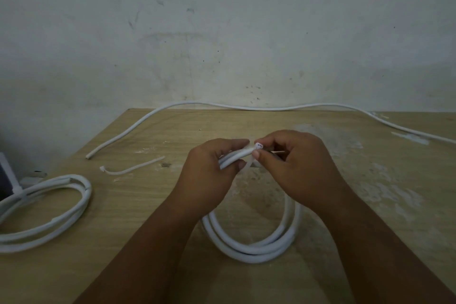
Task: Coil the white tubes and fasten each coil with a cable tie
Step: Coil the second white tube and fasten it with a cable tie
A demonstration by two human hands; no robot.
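Observation:
A coil of white tube lies in the middle of the wooden table, its far side lifted off the surface. My left hand grips the bunched strands at that raised top. My right hand pinches a white cable tie wrapped around the strands, right beside my left fingertips. A second white coil rests at the left edge of the table. A long uncoiled white tube runs along the far edge by the wall. A loose white cable tie lies left of my hands.
A pale stained wall stands directly behind the table. A dark and white object sits off the table's left edge, partly cut off. The tabletop is scuffed with white marks on the right side.

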